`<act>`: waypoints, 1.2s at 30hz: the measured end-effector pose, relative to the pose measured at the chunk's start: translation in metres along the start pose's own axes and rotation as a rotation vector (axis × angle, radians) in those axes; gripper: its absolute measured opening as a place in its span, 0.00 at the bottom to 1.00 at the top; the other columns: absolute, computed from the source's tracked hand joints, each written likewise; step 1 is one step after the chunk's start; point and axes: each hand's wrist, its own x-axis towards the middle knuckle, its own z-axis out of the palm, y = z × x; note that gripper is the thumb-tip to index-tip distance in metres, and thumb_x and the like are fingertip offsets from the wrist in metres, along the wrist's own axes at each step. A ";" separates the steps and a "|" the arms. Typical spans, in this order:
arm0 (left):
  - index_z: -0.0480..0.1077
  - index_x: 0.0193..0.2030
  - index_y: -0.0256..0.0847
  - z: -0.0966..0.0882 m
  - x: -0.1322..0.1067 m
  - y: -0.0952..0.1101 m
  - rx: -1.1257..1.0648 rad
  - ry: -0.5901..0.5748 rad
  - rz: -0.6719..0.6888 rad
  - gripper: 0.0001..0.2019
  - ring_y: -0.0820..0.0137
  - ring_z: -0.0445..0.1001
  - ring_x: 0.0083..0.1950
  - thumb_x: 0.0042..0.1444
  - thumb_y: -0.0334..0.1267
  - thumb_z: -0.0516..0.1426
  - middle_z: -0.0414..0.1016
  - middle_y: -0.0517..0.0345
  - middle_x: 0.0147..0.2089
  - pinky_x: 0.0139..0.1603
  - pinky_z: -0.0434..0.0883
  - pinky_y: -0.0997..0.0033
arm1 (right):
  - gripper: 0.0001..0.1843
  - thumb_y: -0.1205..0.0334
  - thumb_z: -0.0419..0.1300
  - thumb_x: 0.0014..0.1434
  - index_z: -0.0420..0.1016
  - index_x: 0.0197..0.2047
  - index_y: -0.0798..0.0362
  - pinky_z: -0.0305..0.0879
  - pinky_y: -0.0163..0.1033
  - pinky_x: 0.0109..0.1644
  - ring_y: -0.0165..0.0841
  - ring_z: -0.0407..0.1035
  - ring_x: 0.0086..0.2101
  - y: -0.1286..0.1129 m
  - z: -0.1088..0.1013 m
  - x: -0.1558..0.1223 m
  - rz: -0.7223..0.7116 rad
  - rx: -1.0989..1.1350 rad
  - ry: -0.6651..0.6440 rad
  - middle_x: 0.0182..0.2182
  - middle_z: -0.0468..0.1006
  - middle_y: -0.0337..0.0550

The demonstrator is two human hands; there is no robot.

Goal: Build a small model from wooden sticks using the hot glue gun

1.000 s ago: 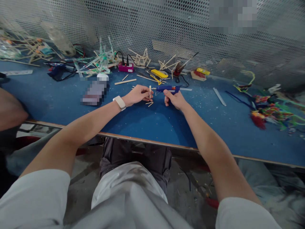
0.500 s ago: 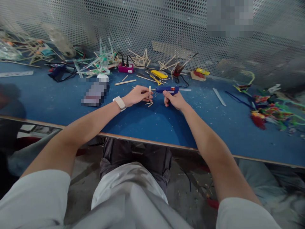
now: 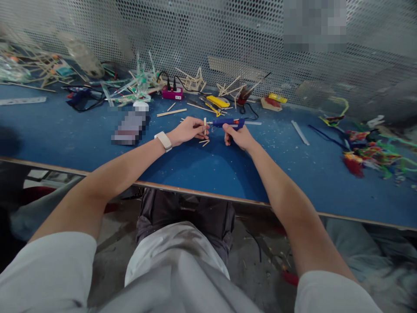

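My left hand (image 3: pixel 190 129) is closed on a short wooden stick (image 3: pixel 205 125), which stands upright between the fingertips. In my right hand (image 3: pixel 239 135) is a blue hot glue gun (image 3: pixel 224 123), its nozzle pointing left at the stick. The nozzle tip is at or very near the stick; whether they touch I cannot tell. A clear glue stick (image 3: pixel 253 123) pokes out of the gun's back end. Just below my left fingertips, small stick pieces (image 3: pixel 204 143) lie on the blue table (image 3: pixel 202 174).
Behind my hands are a yellow cutter (image 3: pixel 217 101), a magenta power strip (image 3: pixel 172 92) with plugs, and stick frames (image 3: pixel 193 80) against the mesh wall. A phone (image 3: pixel 130 127) lies left. A loose glue stick (image 3: pixel 300 132) and a colourful tangle (image 3: pixel 365 150) lie right.
My hands, the stick and the glue gun hold nearly the same positions. At the far left edge, a dark blurred shape beside the table has shifted.
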 end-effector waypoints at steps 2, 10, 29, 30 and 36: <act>0.82 0.47 0.32 0.000 0.000 0.000 0.002 0.001 0.000 0.10 0.68 0.92 0.47 0.82 0.29 0.60 0.90 0.43 0.51 0.60 0.88 0.63 | 0.47 0.08 0.72 0.48 0.69 0.25 0.46 0.69 0.40 0.23 0.31 0.69 0.18 0.000 0.000 0.000 -0.001 0.000 -0.003 0.17 0.72 0.39; 0.83 0.45 0.32 -0.001 0.001 -0.001 0.036 -0.013 0.009 0.10 0.68 0.91 0.47 0.81 0.31 0.62 0.90 0.39 0.57 0.60 0.88 0.62 | 0.46 0.08 0.72 0.49 0.66 0.27 0.44 0.70 0.42 0.23 0.33 0.70 0.19 -0.001 -0.001 -0.001 0.009 -0.007 -0.001 0.18 0.73 0.39; 0.83 0.51 0.32 0.000 -0.001 0.005 0.016 0.013 -0.009 0.10 0.69 0.91 0.46 0.83 0.29 0.59 0.91 0.41 0.53 0.61 0.88 0.62 | 0.45 0.08 0.72 0.50 0.76 0.32 0.46 0.69 0.44 0.24 0.31 0.69 0.20 -0.004 -0.021 0.002 -0.080 0.067 0.144 0.29 0.81 0.43; 0.83 0.50 0.32 -0.001 -0.001 0.004 0.027 0.017 -0.001 0.11 0.69 0.90 0.45 0.83 0.29 0.59 0.91 0.41 0.53 0.61 0.88 0.62 | 0.44 0.10 0.73 0.51 0.77 0.32 0.47 0.69 0.44 0.24 0.31 0.69 0.20 -0.003 -0.029 0.003 -0.080 0.044 0.158 0.29 0.82 0.43; 0.83 0.51 0.33 -0.004 0.002 -0.002 0.037 0.034 0.033 0.07 0.68 0.90 0.45 0.81 0.33 0.63 0.92 0.41 0.52 0.59 0.88 0.63 | 0.37 0.23 0.84 0.48 0.83 0.34 0.49 0.70 0.43 0.26 0.35 0.72 0.23 0.015 -0.094 0.005 0.061 -0.266 0.186 0.26 0.83 0.45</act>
